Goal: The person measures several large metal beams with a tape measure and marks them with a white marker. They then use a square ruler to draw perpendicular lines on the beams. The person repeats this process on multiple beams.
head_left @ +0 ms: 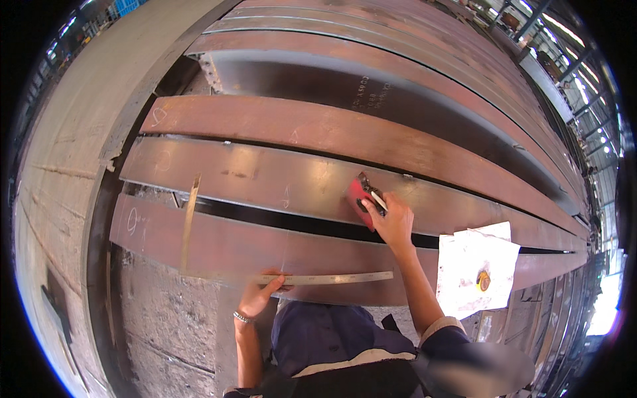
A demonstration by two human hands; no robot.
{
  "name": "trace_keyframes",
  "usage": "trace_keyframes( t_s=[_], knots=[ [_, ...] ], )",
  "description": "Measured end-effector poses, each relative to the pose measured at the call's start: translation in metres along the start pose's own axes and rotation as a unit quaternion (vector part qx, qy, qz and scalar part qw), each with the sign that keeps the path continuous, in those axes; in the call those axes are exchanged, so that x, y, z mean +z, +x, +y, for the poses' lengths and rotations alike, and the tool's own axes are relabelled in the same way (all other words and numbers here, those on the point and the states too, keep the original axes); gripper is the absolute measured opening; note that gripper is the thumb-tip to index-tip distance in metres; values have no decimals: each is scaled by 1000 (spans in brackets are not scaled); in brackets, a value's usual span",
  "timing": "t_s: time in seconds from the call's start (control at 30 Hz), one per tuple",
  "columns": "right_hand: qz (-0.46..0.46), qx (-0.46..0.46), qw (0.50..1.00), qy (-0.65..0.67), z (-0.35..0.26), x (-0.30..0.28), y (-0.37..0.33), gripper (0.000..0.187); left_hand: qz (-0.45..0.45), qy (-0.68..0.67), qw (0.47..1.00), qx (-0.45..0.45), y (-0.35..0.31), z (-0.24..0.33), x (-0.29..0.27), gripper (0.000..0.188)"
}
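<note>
My left hand (pixel 260 292) is closed around the long leg of an L-shaped steel square (pixel 345 278), at the near edge of the nearest steel beam (pixel 159 232). The square's other leg reaches away from me across that beam, its tip over the gap behind. My right hand (pixel 393 222) is closed on a red and black palm-sized tool (pixel 361 199), whose exact kind I cannot make out. A thin white stick, like chalk or a marker, shows between the same fingers. Both are over the second beam (pixel 259 176).
To the right, white paper sheets (pixel 458 272) lie on the nearest beam with a small round yellow and black object (pixel 483 281) on top. More brown steel beams (pixel 371 136) run parallel behind, with dark gaps between. A thick grey beam (pixel 73 146) stands at the left.
</note>
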State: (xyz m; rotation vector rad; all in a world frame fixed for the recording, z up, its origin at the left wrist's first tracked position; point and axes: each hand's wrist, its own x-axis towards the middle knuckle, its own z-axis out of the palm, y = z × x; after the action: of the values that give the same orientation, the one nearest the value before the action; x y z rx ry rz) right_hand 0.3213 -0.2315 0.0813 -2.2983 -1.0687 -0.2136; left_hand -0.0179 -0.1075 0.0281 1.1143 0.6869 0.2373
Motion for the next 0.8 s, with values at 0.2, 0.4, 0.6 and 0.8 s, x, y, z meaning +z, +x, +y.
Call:
trace_keyframes(
  t_s=[0.2, 0.4, 0.6, 0.8],
  knots=[
    [70, 108, 991, 42, 34, 25, 8, 40, 59, -38, 997, 26, -4, 0, -4, 24],
    [24, 161, 981, 108, 45, 15, 46, 35, 62, -44, 997, -2, -4, -1, -9, 30],
    [-36, 37, 998, -25, -45, 19, 114, 45, 61, -52, 997, 19, 1, 0, -6, 27],
    [-45, -68, 996, 31, -111, 29, 139, 43, 67, -51, 994, 69, -21, -9, 1, 24]
  ],
)
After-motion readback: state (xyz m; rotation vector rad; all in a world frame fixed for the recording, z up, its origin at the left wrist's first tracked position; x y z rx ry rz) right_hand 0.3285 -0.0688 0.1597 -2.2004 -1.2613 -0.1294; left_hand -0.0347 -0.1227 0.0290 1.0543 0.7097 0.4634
